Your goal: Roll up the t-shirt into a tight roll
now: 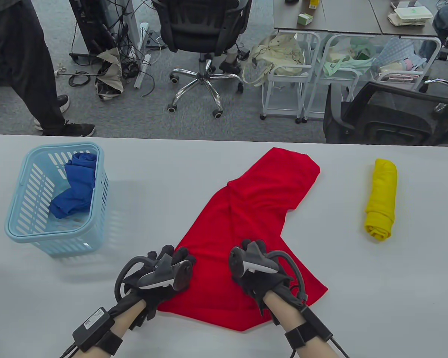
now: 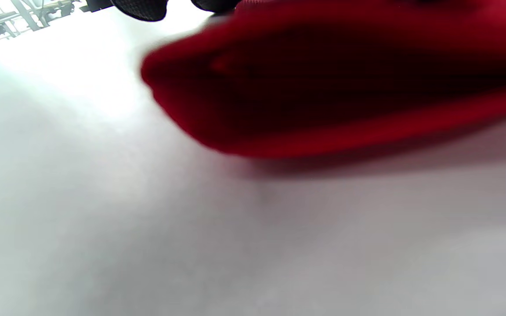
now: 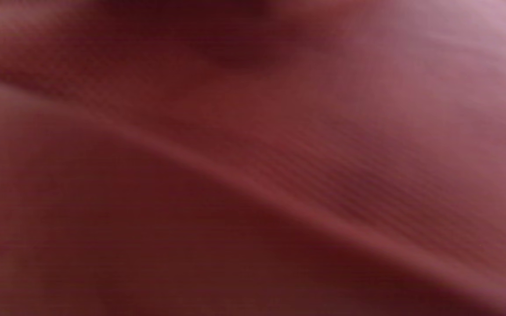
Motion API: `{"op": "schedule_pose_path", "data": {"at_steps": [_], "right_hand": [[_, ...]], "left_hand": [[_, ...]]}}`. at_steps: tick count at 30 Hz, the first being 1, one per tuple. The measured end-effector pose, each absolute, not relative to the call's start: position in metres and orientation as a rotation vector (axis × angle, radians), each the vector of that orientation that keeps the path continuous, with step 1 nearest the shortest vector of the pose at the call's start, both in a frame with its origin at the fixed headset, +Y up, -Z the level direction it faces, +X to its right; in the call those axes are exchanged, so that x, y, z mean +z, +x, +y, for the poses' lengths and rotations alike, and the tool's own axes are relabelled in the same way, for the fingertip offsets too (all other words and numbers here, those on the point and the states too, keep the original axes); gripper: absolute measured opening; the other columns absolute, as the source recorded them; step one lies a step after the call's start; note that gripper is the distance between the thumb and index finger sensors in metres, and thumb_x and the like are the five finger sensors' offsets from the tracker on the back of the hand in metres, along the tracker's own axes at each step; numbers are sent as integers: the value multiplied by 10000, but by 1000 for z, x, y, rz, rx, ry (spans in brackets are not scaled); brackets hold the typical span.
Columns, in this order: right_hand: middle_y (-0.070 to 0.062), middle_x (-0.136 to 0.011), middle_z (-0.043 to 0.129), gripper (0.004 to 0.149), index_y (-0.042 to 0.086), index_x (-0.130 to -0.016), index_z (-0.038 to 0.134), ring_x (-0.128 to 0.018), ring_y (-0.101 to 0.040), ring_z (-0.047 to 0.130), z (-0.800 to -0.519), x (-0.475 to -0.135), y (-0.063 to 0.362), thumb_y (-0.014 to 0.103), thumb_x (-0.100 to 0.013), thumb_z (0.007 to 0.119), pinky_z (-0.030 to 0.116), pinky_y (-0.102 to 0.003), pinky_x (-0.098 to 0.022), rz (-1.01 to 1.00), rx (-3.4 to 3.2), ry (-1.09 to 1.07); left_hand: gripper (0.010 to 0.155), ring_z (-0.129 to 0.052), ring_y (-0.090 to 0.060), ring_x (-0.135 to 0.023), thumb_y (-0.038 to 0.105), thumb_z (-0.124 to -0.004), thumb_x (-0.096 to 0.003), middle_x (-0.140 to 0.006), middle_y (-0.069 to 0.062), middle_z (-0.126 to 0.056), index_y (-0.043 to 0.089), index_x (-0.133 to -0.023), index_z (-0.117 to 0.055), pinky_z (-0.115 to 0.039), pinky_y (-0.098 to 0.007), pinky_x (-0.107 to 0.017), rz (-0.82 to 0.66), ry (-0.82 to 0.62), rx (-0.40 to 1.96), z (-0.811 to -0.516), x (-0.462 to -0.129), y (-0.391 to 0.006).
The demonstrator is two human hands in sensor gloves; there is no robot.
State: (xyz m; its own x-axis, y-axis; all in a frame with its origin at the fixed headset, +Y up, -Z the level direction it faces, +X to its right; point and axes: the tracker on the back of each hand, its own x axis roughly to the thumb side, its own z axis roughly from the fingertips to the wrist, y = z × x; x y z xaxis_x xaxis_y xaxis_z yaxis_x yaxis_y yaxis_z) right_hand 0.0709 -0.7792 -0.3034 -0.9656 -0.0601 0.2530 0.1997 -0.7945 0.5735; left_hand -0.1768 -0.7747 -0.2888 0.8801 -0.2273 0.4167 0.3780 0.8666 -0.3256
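Note:
A red t-shirt lies partly folded on the white table, running slantwise from the far middle to the near edge. My left hand is at the shirt's near left edge, its fingers curled round the cloth. In the left wrist view that red edge is folded and raised a little off the table, with dark fingertips at the top. My right hand sits on the shirt's near middle, knuckles bent down into the fabric. The right wrist view shows only blurred red cloth.
A rolled yellow shirt lies at the right. A light blue basket with a blue garment stands at the left. Beyond the far table edge are office chairs, carts and a standing person's legs.

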Motion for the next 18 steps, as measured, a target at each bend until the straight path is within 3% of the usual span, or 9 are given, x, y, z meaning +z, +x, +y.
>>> {"op": "schedule_pose_path", "data": {"at_steps": [8, 13, 16, 18], "right_hand": [[-144, -1173, 116, 698, 199, -1121, 96, -1100, -458, 126, -769, -308, 127, 489, -595, 452, 345, -643, -734, -915, -2850, 5], [-147, -1181, 309, 666, 184, -1143, 313, -1107, -470, 313, -756, -307, 143, 476, -584, 527, 433, -635, -716, -914, -2889, 105], [-138, -1172, 443, 641, 176, -1135, 449, -1097, -459, 453, -746, -306, 142, 475, -578, 554, 482, -621, -707, -889, -2912, 101], [-149, -1143, 586, 625, 161, -1113, 572, -1063, -459, 582, -739, -306, 136, 485, -578, 560, 521, -607, -700, -834, -2924, 86]], "left_hand": [[670, -612, -244, -1141, 633, -449, -476, -1231, 129, -417, 437, -1105, -326, -552, -550, -810, -308, -368, -417, -766, -287, -176], [648, -769, -202, -1057, 622, -462, -475, -1188, 121, -587, 420, -1091, -443, -599, -524, -794, -187, -326, -490, -760, -292, -190], [618, -978, -160, -850, 609, -472, -476, -1033, 92, -860, 383, -1006, -694, -680, -480, -759, -180, -284, -443, -743, -289, -191], [627, -1075, -115, -622, 617, -480, -475, -749, 129, -1070, 330, -912, -825, -739, -448, -719, -218, -251, -376, -734, -284, -188]]}}
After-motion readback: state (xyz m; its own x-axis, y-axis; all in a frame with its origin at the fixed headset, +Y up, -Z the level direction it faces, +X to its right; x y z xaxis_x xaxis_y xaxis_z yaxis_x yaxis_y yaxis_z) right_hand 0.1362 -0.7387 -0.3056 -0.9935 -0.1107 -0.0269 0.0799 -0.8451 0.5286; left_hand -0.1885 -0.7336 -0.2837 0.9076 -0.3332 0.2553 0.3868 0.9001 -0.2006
